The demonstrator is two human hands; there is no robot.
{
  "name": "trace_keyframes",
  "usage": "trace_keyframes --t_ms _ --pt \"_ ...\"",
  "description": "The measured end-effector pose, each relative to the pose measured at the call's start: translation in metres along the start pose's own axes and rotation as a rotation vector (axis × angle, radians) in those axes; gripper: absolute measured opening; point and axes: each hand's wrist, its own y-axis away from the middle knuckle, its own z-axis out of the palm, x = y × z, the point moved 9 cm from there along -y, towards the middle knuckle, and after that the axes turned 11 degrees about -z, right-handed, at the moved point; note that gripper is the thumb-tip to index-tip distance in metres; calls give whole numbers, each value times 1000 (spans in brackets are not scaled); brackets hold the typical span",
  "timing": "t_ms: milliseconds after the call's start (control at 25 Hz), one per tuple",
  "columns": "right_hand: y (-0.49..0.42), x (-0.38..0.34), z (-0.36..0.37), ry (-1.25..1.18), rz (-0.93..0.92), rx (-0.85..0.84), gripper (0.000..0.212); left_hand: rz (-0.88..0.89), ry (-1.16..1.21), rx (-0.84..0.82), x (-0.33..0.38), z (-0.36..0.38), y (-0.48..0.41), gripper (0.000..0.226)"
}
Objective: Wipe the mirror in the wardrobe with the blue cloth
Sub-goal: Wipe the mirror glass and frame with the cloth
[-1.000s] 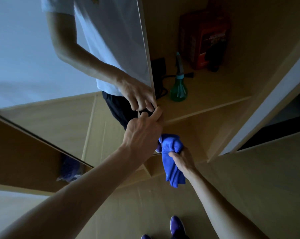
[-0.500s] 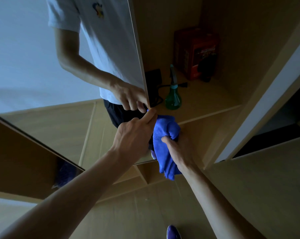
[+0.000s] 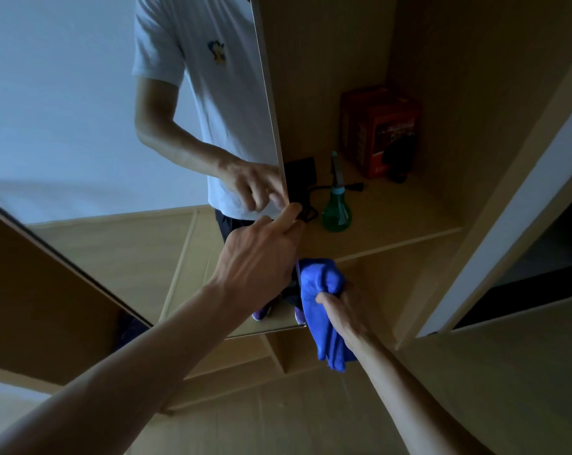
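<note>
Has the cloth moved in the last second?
Yes: the cloth has risen along the right edge of the mirror, closer to the shelf.

This looks like a home: the inside of a built-in wardrobe (image 3: 458, 77) made of pale wood panels. A tall, frameless mirror (image 3: 81, 110) stands at its left side and reflects a plain pale wall and more pale wood. Household odds and ends sit on the wardrobe's shelf (image 3: 393, 218). A green spray bottle (image 3: 336, 215) is near the front edge, and a black power adapter (image 3: 299, 175) with its cable lies just beside the mirror's edge. A red box (image 3: 380, 129) sits in the back right corner. The floor (image 3: 278, 428) below is light wood planking, and a white panel edge (image 3: 524, 208) runs along the right.
</note>
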Motion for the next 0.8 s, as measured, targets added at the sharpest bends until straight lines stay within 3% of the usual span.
trace_keyframes --t_ms 120,240,440,560,800 --pt "4 -38 -18 -81 -123 47 7 23 -36 134 -7 -31 -6 38" --pt "6 -81 -31 -172 -319 -29 16 113 -153 232 3 -47 -10 33" --pt "-13 -83 -41 -190 -148 134 10 200 -243 342 6 -67 -15 29" --pt "-17 -69 -28 -186 -207 61 9 233 -278 413 4 -83 -21 27" --pt "-27 -40 -19 36 -36 3 17 299 -292 356 -3 -99 -41 31"
